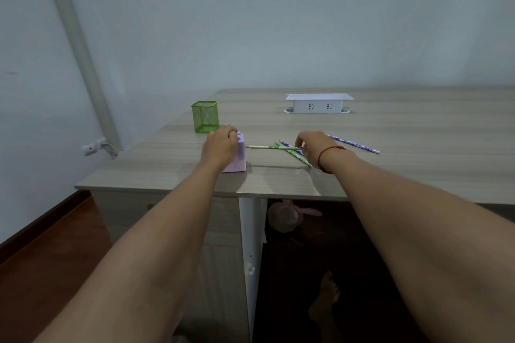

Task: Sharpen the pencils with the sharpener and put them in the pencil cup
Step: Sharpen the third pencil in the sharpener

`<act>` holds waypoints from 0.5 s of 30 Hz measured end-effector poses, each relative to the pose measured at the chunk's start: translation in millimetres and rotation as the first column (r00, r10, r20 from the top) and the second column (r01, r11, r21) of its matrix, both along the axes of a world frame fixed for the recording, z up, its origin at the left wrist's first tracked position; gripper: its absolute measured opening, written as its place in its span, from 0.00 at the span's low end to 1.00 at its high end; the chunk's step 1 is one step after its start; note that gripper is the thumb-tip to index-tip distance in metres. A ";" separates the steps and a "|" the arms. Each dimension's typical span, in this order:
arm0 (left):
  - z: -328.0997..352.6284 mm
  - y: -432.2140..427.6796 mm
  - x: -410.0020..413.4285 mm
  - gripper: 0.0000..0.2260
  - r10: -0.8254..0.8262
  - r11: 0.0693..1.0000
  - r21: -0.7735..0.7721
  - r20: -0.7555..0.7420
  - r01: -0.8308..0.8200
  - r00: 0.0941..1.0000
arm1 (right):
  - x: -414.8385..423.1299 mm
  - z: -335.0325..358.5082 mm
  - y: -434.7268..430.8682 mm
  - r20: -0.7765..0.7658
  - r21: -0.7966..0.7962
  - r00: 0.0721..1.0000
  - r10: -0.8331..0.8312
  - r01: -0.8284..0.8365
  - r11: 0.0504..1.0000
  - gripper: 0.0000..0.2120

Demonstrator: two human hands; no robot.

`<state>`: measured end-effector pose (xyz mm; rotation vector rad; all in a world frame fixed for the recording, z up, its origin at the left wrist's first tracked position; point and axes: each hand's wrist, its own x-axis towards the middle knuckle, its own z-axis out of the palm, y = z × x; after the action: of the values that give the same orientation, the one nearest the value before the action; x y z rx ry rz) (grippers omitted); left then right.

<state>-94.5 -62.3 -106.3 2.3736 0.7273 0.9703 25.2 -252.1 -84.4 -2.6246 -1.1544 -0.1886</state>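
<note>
- I have both arms reaching forward, bare: left forearm (156,231) coming in from the lower left, right forearm (404,203) from the lower right.
- My left hand (221,145) is back-up, fingers curled over the top of the purple sharpener (241,159), gripping it.
- My right hand (312,145) is bent down at the wrist, fingertips pinching one end of a green pencil (267,147).
- The pencil runs from my right fingertips to just beside my left fingers.
</note>
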 end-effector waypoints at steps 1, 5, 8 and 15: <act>0.5 -0.3 -0.5 0.18 -0.002 1.000 0.000 0.003 0.002 1.000 | -0.6 -0.1 0.4 0.002 -0.002 1.000 0.004 -0.004 1.000 0.16; 2.1 -2.0 -1.3 0.16 0.001 1.000 0.000 0.001 -0.001 1.000 | -0.5 0.1 0.7 0.001 0.000 1.000 0.013 -0.013 1.000 0.15; 2.3 -3.5 -1.9 0.17 0.000 1.000 -0.003 0.001 0.000 1.000 | 0.8 -0.9 -0.8 0.001 0.017 1.000 0.007 -0.007 1.000 0.15; 3.6 -5.8 -3.0 0.16 0.008 1.000 -0.005 -0.015 -0.008 1.000 | 2.9 0.4 -0.1 -0.007 0.049 1.000 0.005 -0.004 0.999 0.15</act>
<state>-97.5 -68.1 -102.7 2.3774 0.7439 0.9540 28.1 -252.2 -84.0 -2.5783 -1.1388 -0.2041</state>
